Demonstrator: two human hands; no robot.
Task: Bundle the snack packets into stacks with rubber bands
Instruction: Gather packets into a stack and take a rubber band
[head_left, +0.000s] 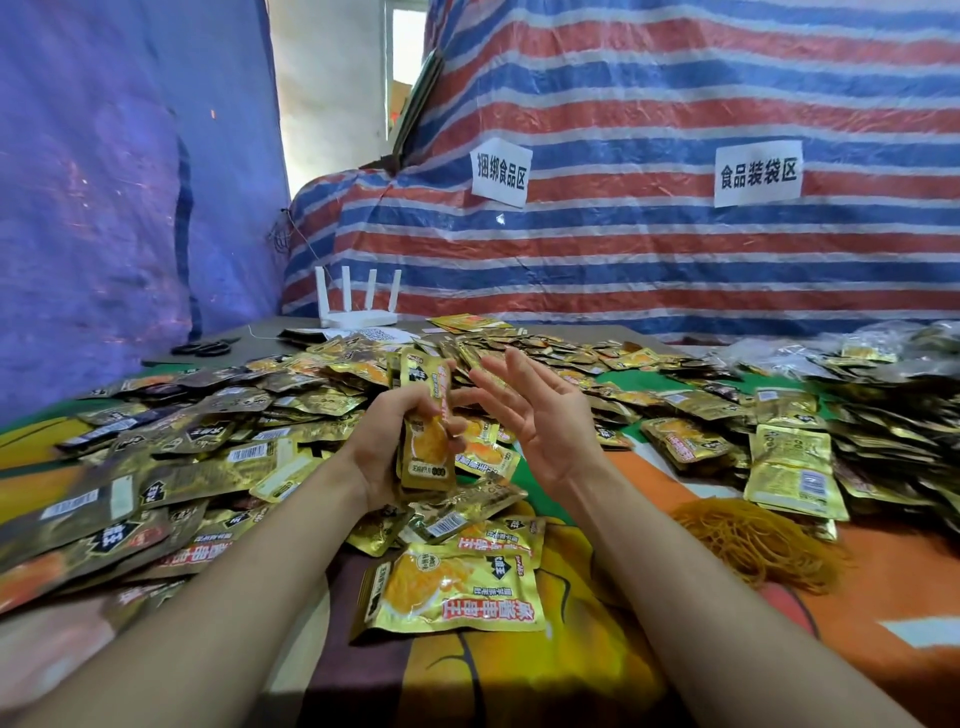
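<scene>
Our left hand (387, 449) grips the packet stack (427, 452) upright; right hand (535, 415), spread open, seemingly empty, is nearer the rubber bands (753, 543).

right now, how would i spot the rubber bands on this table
Start at the table below the striped tarp, then look at its near right side. The rubber bands are a tangled yellow-brown heap of thin loops, unlike the flat gold packets.

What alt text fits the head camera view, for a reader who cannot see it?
A person's left hand grips an upright stack of gold snack packets above a table strewn with loose packets, while the open right hand is beside it, fingers spread. A pile of yellow rubber bands lies to the right; a striped tarp hangs behind.
</scene>
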